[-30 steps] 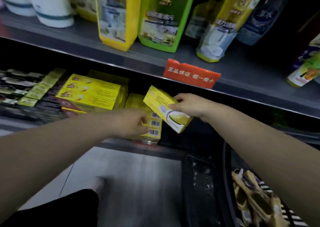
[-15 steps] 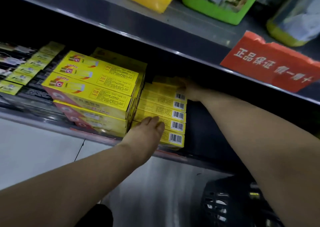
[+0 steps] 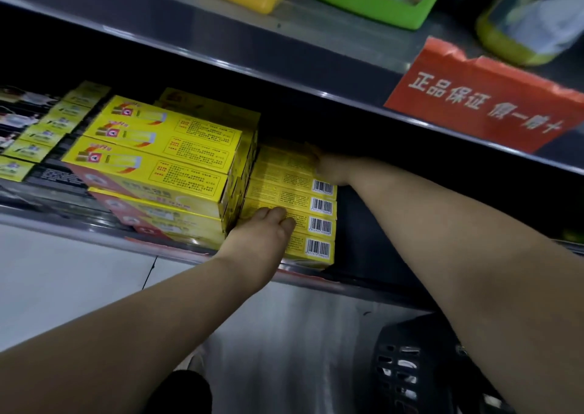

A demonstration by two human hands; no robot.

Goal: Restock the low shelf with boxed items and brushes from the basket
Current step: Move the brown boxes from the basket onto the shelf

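A stack of small yellow boxes [image 3: 294, 211] with barcodes stands on the low shelf [image 3: 79, 225], right of a pile of larger yellow boxes [image 3: 158, 160]. My left hand [image 3: 259, 239] lies flat against the front of the small stack, fingers spread, holding nothing. Reaching in under the upper shelf, my right hand [image 3: 330, 168] grips the right end of the top yellow box [image 3: 284, 159] on that stack. Its fingertips are lost in the dark. The black basket [image 3: 407, 366] sits on the floor at the lower right.
The upper shelf [image 3: 316, 53] overhangs closely, carrying yellow and green bottles and a red paper sign [image 3: 483, 107]. Dark and green-labelled packets [image 3: 38, 135] fill the low shelf's left side. A dark gap lies right of the small stack. My knee [image 3: 177, 394] shows below.
The yellow box my right hand held in front of the shelf now lies on top of the small stack. My left hand stays on the stack's front. The camera has moved closer and lower.
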